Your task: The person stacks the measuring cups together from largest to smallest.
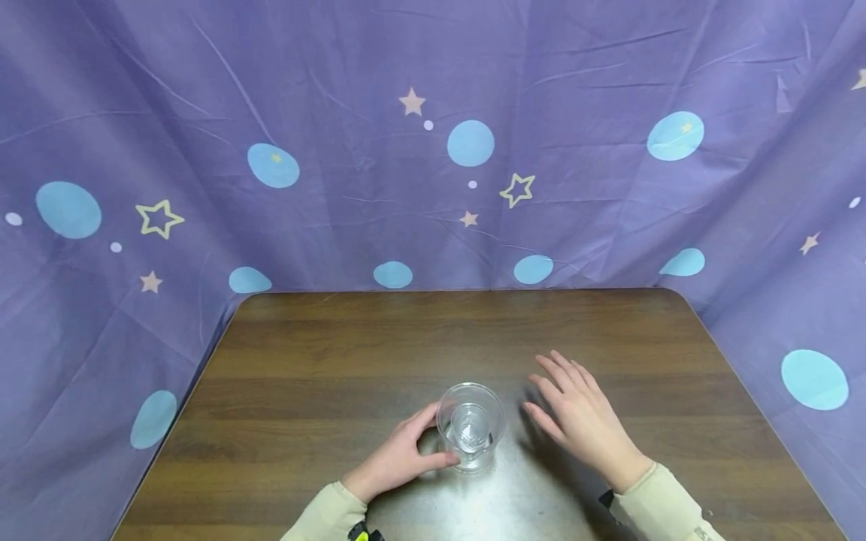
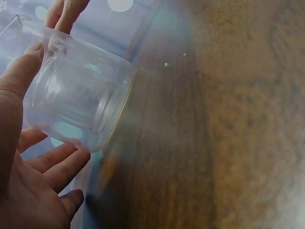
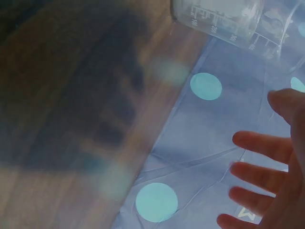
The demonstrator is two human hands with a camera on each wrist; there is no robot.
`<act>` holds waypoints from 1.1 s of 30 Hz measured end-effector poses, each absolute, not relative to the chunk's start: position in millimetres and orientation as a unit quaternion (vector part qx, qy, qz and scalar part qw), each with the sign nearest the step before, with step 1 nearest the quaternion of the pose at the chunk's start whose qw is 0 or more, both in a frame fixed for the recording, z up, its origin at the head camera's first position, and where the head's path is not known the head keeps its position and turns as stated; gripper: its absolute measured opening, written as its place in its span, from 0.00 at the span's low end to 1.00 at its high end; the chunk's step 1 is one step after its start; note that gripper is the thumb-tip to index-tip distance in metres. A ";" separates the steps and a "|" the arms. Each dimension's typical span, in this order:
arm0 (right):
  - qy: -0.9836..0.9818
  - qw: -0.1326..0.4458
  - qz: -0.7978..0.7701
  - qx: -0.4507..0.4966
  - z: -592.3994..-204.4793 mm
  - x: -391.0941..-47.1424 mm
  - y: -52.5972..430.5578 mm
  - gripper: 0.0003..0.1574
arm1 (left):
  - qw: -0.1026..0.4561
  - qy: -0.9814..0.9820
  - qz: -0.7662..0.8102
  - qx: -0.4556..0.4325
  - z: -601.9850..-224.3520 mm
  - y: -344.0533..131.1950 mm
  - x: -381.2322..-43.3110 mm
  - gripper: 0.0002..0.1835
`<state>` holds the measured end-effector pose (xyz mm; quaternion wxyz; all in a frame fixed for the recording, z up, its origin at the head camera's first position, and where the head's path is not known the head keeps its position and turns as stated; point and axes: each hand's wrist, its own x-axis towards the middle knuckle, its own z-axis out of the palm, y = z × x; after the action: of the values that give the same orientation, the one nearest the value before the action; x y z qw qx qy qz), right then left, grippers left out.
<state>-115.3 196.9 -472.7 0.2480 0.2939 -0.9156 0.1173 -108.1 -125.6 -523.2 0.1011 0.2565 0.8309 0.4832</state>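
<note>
A clear beaker [image 1: 471, 428] stands upright on the wooden table, with rings showing inside it from above. White measuring marks run along the side of the beaker [image 3: 221, 21] in the right wrist view. My left hand [image 1: 399, 458] holds it from the left, thumb on the near side and fingers around the far side. In the left wrist view the thumb and fingertips of the left hand [image 2: 40, 176] lie against the beaker's [image 2: 81, 90] wall. To the right of the beaker, my right hand [image 1: 582, 417] hovers apart from it, fingers spread and holding nothing.
The brown wood-grain table [image 1: 325, 361] has rounded far corners. A purple curtain [image 1: 352, 150] with blue dots and stars hangs along its back and both sides. Light glares off the tabletop just in front of the beaker.
</note>
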 end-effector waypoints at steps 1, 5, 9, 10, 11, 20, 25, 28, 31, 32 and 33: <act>-0.916 0.252 0.120 0.290 -473.8 -114.7 196.9 0.29 | 0.098 0.831 0.483 0.258 -523.4 -125.6 -108.1 0.42; -0.917 0.260 0.127 0.274 -477.4 -112.9 195.7 0.32 | 0.091 0.830 0.484 0.264 -523.6 -125.6 -108.2 0.41; -0.923 0.260 0.128 0.252 -479.9 -110.6 194.4 0.36 | 0.089 0.828 0.485 0.266 -523.8 -125.4 -108.3 0.41; -0.925 0.260 0.128 0.246 -480.3 -110.1 194.3 0.38 | 0.090 0.829 0.484 0.265 -523.9 -125.4 -108.3 0.41; -0.927 0.260 0.127 0.239 -480.5 -109.5 194.2 0.40 | 0.092 0.829 0.485 0.264 -523.8 -125.3 -108.2 0.42; -0.936 0.254 0.117 0.215 -484.3 -108.5 192.7 0.47 | 0.094 0.832 0.482 0.259 -524.2 -126.1 -108.4 0.42; -0.943 0.246 0.110 0.198 -486.8 -107.3 190.8 0.51 | 0.090 0.836 0.476 0.258 -524.4 -126.4 -108.0 0.42; -0.946 0.241 0.104 0.191 -488.0 -106.3 189.9 0.54 | 0.091 0.838 0.473 0.256 -524.5 -126.6 -107.5 0.42; -0.948 0.240 0.101 0.185 -488.7 -106.0 188.9 0.55 | 0.091 0.840 0.470 0.254 -524.9 -126.6 -107.4 0.42; -0.948 0.240 0.101 0.183 -488.8 -105.9 188.4 0.55 | 0.091 0.841 0.470 0.254 -525.1 -126.6 -107.5 0.42; -0.948 0.241 0.100 0.180 -488.8 -106.0 187.9 0.56 | 0.090 0.841 0.469 0.254 -525.3 -126.5 -107.7 0.42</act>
<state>-106.0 187.9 -488.8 0.2412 0.1800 -0.9484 0.1003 -107.7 -126.5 -525.3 0.0904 0.2536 0.8409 0.4695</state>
